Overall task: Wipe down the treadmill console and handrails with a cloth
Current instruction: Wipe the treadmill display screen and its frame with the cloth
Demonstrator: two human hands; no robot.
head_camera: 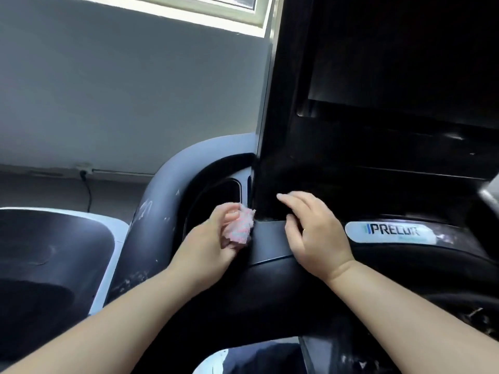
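The left hand [208, 238] grips a bunched pink-and-white cloth [240, 228], with fingers and thumb curled round it. The cloth sticks out past the fingertips, and its far end sits right at the left edge of the black console [351, 163]. Whether it presses on that edge cannot be told.

Just right of the cloth, the right hand [316, 230] lies released on the console's lower part and holds nothing. Its fingers are loosely stretched forward onto the dark panel. Its thumb rests on the black ledge [270, 238] that lies between the two hands.

To the left of the left hand, a thick grey handrail [159, 201] curves up and round to meet the console. Pale scuffs mark its surface.

To the right of the right hand, a light oval badge [391, 232] reads PRECOR. Above that hand and further off is a dark screen [405, 49].

Far left of the left hand stands part of another machine [54, 252], black with a pale rim. Beyond it is a grey wall [121, 90], where a thin cable [87, 190] hangs from a plug. A window [189, 6] runs along the top of the wall.
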